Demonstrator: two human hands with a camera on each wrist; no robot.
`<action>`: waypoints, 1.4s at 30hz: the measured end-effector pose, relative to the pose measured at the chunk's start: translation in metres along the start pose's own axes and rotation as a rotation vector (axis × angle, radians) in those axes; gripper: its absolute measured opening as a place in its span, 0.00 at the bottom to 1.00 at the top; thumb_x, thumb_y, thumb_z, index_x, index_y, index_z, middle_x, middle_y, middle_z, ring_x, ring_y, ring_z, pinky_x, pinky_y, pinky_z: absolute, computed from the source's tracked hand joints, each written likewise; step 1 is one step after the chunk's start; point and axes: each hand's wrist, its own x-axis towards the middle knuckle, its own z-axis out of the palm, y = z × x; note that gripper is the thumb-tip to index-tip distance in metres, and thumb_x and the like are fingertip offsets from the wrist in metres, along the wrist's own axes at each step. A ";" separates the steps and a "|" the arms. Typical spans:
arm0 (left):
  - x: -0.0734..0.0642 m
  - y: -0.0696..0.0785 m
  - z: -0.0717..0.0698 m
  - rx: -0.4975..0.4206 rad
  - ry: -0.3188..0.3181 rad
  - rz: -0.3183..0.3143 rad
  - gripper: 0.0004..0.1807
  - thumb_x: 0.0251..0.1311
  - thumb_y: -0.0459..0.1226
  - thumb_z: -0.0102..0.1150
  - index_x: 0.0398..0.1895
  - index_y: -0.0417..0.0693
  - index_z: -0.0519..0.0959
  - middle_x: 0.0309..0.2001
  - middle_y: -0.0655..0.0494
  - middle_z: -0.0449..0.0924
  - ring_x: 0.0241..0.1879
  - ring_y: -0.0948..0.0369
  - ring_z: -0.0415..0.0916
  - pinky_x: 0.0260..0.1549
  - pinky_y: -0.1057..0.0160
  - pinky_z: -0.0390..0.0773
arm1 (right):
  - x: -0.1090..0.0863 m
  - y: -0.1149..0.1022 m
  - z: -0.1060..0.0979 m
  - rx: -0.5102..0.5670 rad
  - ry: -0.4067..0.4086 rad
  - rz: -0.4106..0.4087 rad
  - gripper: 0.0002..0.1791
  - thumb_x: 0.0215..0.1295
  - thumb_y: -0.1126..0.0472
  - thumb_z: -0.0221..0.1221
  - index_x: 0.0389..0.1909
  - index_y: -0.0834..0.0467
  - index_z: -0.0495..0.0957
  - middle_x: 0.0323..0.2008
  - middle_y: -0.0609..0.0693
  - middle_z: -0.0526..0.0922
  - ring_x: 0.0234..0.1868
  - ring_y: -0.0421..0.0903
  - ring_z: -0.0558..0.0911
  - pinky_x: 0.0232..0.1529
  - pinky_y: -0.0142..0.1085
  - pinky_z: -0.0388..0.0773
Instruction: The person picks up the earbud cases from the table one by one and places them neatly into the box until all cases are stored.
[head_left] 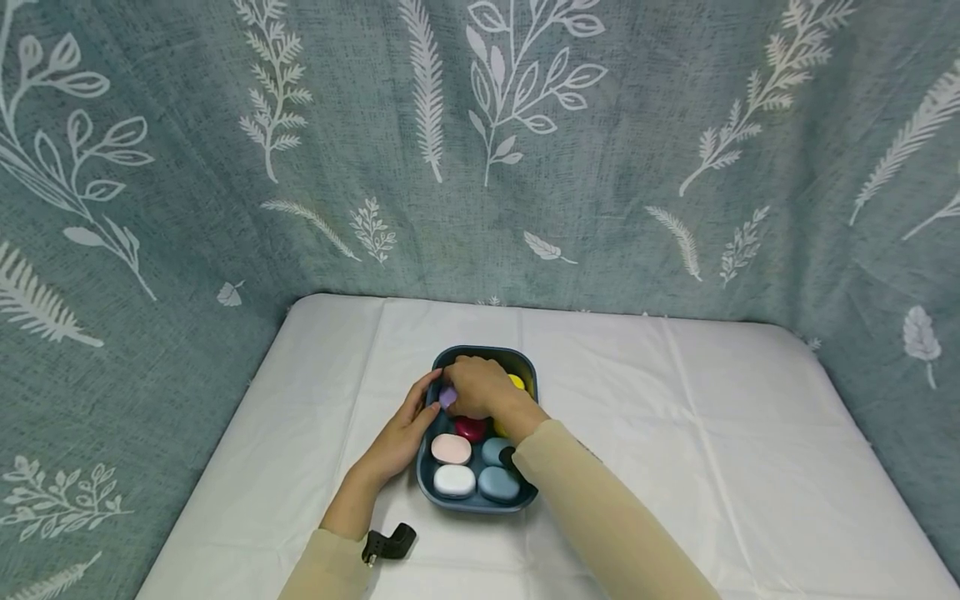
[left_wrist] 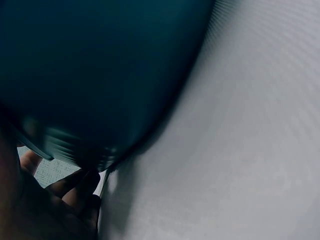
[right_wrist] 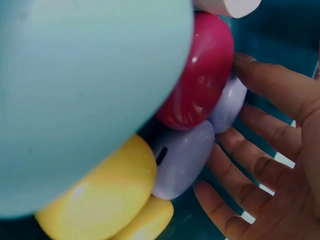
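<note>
A dark blue bin (head_left: 424, 492) with rounded corners holds several small rounded cases. My left hand (head_left: 397, 437) grips its left side near the rim; in the left wrist view the fingers (left_wrist: 75, 192) touch the outer wall. Inside the bin, my right hand (head_left: 483, 389) pinches a lavender case (head_left: 447, 397) near the left wall. In the right wrist view this lavender case (right_wrist: 230, 102) lies between thumb and fingers, beside a glossy red case (right_wrist: 202, 70) and another lavender case (right_wrist: 182, 160) with a dark slot. Part of the hold is hidden from above.
Nearer in the bin sit a pink case (head_left: 451, 449), a white case (head_left: 454, 481) and two blue cases (head_left: 498, 484). Yellow cases (right_wrist: 105, 195) lie along the right side. A white cloth (head_left: 675, 483) covers the table; a patterned curtain (head_left: 600, 208) hangs behind.
</note>
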 end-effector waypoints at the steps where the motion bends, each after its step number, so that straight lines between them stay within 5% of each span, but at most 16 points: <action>1: 0.000 0.000 0.000 0.007 0.001 -0.004 0.28 0.76 0.45 0.39 0.75 0.70 0.49 0.77 0.56 0.47 0.76 0.56 0.44 0.74 0.47 0.48 | -0.001 0.000 0.000 -0.001 0.000 0.000 0.28 0.56 0.45 0.67 0.58 0.48 0.78 0.53 0.49 0.78 0.54 0.51 0.78 0.59 0.49 0.74; 7: 0.002 -0.004 0.001 -0.020 0.003 0.028 0.28 0.76 0.43 0.40 0.76 0.67 0.50 0.77 0.52 0.48 0.76 0.55 0.45 0.74 0.45 0.46 | -0.009 0.005 -0.008 0.044 0.005 0.009 0.30 0.55 0.44 0.68 0.59 0.47 0.77 0.56 0.50 0.77 0.56 0.51 0.77 0.61 0.48 0.73; 13: 0.000 -0.007 -0.001 0.010 0.020 -0.022 0.29 0.75 0.50 0.39 0.75 0.74 0.48 0.77 0.63 0.43 0.77 0.60 0.40 0.74 0.44 0.44 | -0.021 0.009 -0.021 0.094 0.021 0.001 0.28 0.58 0.47 0.66 0.60 0.49 0.77 0.58 0.49 0.77 0.56 0.48 0.77 0.60 0.47 0.74; 21: 0.006 -0.021 -0.005 0.008 0.048 -0.020 0.28 0.75 0.50 0.39 0.75 0.77 0.49 0.77 0.63 0.44 0.77 0.57 0.42 0.73 0.42 0.43 | -0.033 0.017 -0.033 0.128 0.078 -0.013 0.24 0.64 0.49 0.62 0.60 0.50 0.76 0.58 0.49 0.76 0.54 0.48 0.78 0.58 0.46 0.76; 27: 0.013 -0.044 -0.008 0.034 0.101 -0.038 0.28 0.74 0.52 0.40 0.71 0.88 0.47 0.76 0.72 0.45 0.77 0.59 0.41 0.72 0.37 0.42 | -0.045 0.034 -0.034 0.169 0.169 -0.022 0.24 0.65 0.50 0.60 0.61 0.50 0.76 0.55 0.49 0.77 0.50 0.46 0.79 0.56 0.44 0.77; 32: 0.015 -0.053 -0.011 0.026 0.101 -0.014 0.28 0.74 0.52 0.40 0.71 0.88 0.46 0.75 0.74 0.45 0.77 0.61 0.40 0.73 0.39 0.41 | -0.058 0.054 -0.028 0.234 0.266 -0.006 0.22 0.66 0.51 0.60 0.60 0.51 0.76 0.53 0.48 0.78 0.50 0.45 0.78 0.55 0.43 0.77; 38: 0.027 -0.060 -0.013 0.036 0.043 0.001 0.30 0.74 0.50 0.41 0.74 0.82 0.45 0.78 0.62 0.43 0.77 0.55 0.40 0.72 0.39 0.41 | -0.081 0.082 -0.018 0.280 0.374 0.062 0.25 0.66 0.52 0.60 0.63 0.52 0.73 0.55 0.49 0.76 0.52 0.48 0.78 0.52 0.44 0.78; 42: 0.027 -0.055 -0.022 0.145 0.038 -0.021 0.31 0.73 0.53 0.42 0.74 0.83 0.44 0.77 0.59 0.47 0.76 0.53 0.46 0.72 0.40 0.47 | -0.093 0.099 -0.009 0.299 0.448 0.105 0.27 0.67 0.50 0.59 0.65 0.52 0.71 0.58 0.50 0.75 0.56 0.50 0.76 0.56 0.46 0.76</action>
